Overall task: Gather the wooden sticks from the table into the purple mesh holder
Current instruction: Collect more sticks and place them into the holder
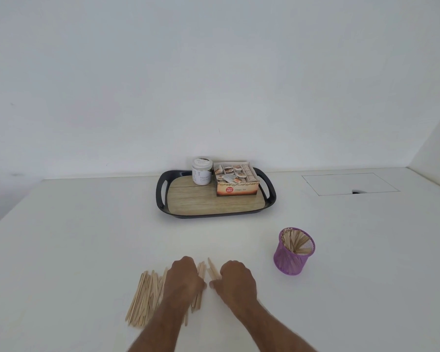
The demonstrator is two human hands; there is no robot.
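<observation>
A loose heap of pale wooden sticks (145, 295) lies on the white table near its front edge. My left hand (186, 275) rests on the right part of that heap, fingers curled down over some sticks. Just to its right, my right hand (235, 278) grips a small bundle of sticks (212, 270) whose tips poke out toward the far side. The purple mesh holder (292, 260) stands upright to the right of both hands, apart from them, with several sticks leaning inside it.
A dark tray (163, 199) with a wood-look floor sits at the back centre, carrying a white jar (202, 171) and an open box of tea sachets (236, 181). A flush rectangular hatch (348, 184) is set in the tabletop at the back right.
</observation>
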